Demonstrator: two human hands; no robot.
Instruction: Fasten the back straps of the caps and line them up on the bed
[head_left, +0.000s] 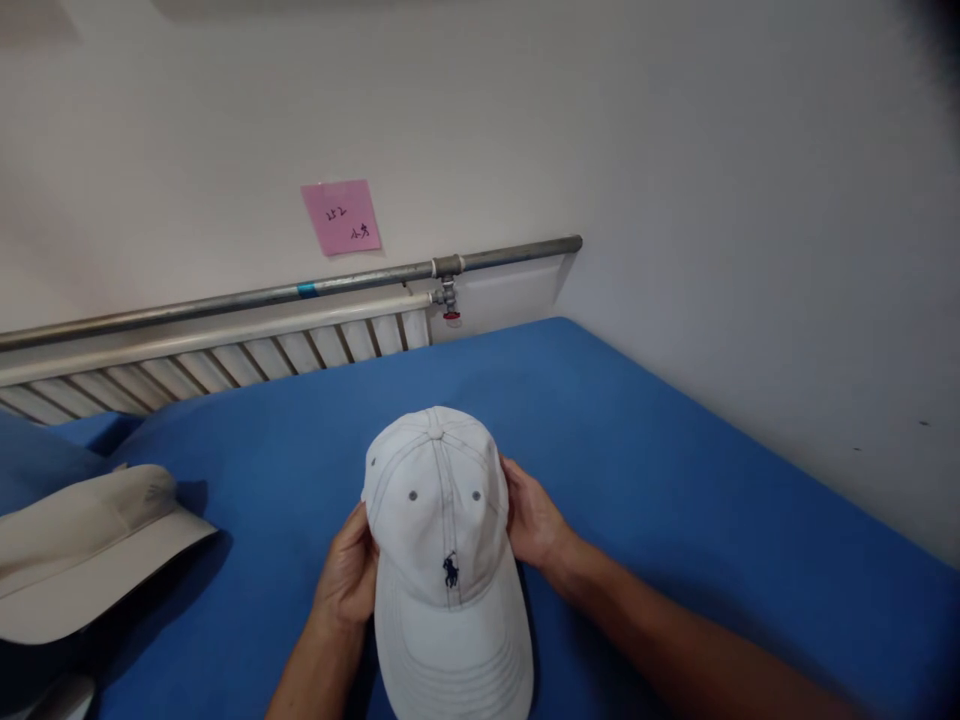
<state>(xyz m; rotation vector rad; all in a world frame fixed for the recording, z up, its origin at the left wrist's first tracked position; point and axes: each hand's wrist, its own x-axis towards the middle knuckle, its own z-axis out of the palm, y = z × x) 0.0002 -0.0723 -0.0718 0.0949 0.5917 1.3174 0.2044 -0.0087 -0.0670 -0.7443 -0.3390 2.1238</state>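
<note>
A white baseball cap (427, 540) is between my two hands, its brim pointing toward me. On its front is a small dark embroidered horse-and-rider logo. My left hand (349, 570) grips the cap's left side, with the fingertips hidden behind the crown. At the right side, my right hand (531, 515) holds the edge of the crown, its fingers tucked partly behind it. Below the cap lies a blue-covered surface (622, 420); I cannot tell whether the cap rests on it.
A beige brimmed hat (82, 540) is at the left. Along the back wall run a metal pipe (360, 278) with a red-handled valve (451, 315) and a white radiator (225, 365). A pink note (341, 217) hangs above. A wall (787, 250) borders the right side.
</note>
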